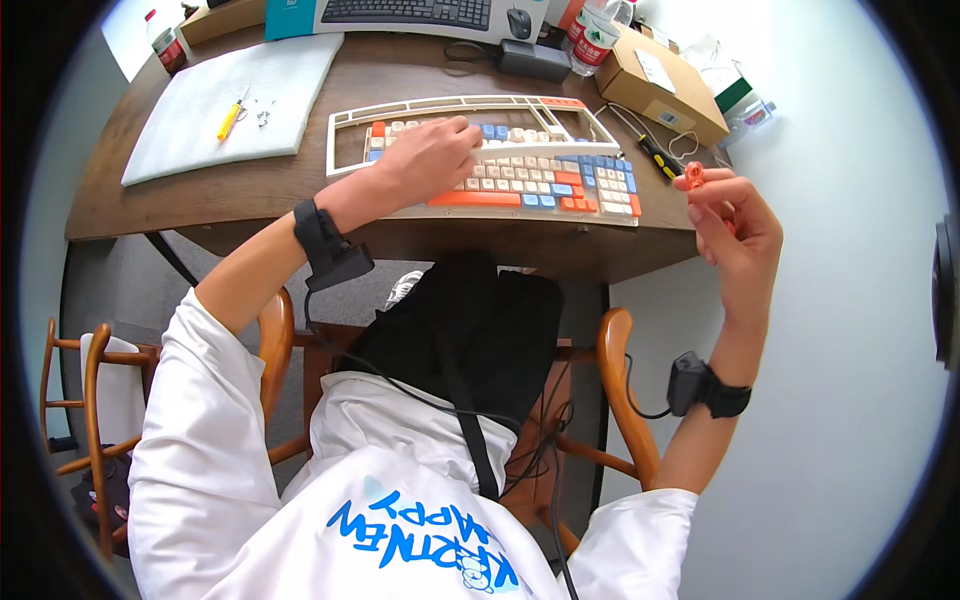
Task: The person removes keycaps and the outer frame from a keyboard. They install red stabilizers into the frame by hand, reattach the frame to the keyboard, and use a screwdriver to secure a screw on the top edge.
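My left hand [425,158] is closed at the front bar of a white keyboard frame [560,149], its fingertips partly hidden. The frame sits askew over a keyboard [500,186] with cream, blue and orange keycaps, whose front rows show below the bar. Off the desk's right side, my right hand [738,225] is raised with its fingers closed round a small orange-red object [695,172]. A rounded end sticks out above the fingertips, and more orange shows below them; its kind is not clear.
A white foam sheet [200,130] at left carries a yellow screwdriver [233,116] and small loose parts. At the back stand a keyboard box [400,18], a black adapter [535,60], a bottle [592,45] and a cardboard box [665,85]. A black-and-yellow tool [660,158] lies right.
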Available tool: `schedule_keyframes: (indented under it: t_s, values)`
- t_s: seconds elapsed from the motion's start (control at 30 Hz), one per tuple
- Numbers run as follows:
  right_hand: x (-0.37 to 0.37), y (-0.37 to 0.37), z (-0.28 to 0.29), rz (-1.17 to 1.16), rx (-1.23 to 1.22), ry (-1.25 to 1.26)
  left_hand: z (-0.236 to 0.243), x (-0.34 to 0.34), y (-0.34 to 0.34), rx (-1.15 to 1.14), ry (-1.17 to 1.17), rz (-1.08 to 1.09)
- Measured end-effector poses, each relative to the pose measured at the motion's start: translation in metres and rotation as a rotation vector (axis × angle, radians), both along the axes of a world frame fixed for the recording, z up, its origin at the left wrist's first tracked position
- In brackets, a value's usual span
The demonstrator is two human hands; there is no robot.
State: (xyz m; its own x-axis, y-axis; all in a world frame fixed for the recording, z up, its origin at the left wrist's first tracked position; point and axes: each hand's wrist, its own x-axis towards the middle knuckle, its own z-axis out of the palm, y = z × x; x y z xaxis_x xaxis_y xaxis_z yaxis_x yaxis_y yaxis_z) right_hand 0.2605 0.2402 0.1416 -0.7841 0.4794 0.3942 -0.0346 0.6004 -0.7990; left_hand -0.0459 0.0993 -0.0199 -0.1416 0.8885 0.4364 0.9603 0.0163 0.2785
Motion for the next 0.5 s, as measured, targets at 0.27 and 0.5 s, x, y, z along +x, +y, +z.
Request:
schedule_keyframes:
  t_s: [0.27,0.5]
  values:
    - [0.016,-0.024,-0.042,-0.079,-0.159,0.163,0.024,0.004,-0.026,0.098,-0.147,-0.023]
    - [0.030,-0.035,-0.065,-0.146,-0.515,0.448,0.072,0.041,-0.092,0.168,-0.037,-0.118]
